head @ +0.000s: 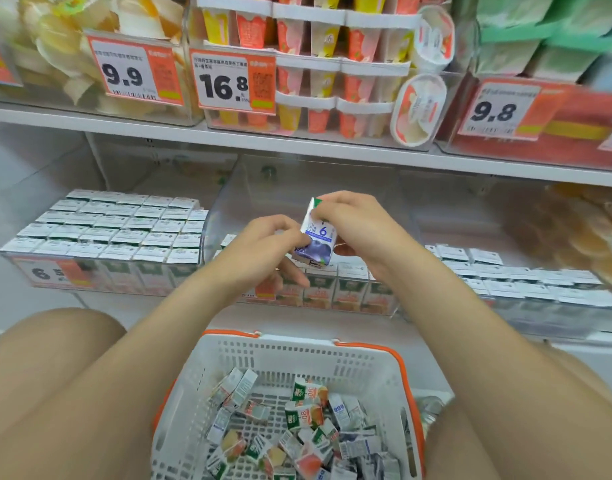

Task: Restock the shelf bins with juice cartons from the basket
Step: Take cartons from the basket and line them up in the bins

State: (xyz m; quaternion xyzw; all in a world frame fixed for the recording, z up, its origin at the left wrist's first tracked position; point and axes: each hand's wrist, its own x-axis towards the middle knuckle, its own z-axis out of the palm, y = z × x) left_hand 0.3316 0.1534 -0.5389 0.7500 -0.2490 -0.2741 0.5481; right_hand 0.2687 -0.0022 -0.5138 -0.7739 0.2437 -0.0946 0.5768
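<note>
- Purple and white in play: a blueberry juice carton (316, 237) is held tilted in the air, straight above the basket (297, 344).
- Both hands are on it. The left hand (269, 244) grips the lower left corner with curled fingers, and the right hand (360, 220) curls over the top and the far side. Neither hand is spread.
- Up and to the left of the basket, the left bin (131, 275) is packed with row upon row of white carton tops. I'd call that one finished.
- Directly above the basket, the middle bin (235, 188) shows a front row of orange-labelled cartons (332, 289). Behind them it is mostly clear wall and open room, though the arms hide part of it, so there looks to be plenty of space to fill.
- Up and to the right of the basket, the right bin (540, 313) holds several rows of cartons. Its back part is too blurred to judge.
- Inside the basket lies a jumble of loose cartons (297, 427) in orange, green and blue prints, tipped every which way.
- My read is mid-task: one bin looks done, at least one is part-filled, and the basket is far from drained.
- Which bin this blueberry carton belongs in, I cannot tell. Its print differs from the orange row just beyond it.
</note>
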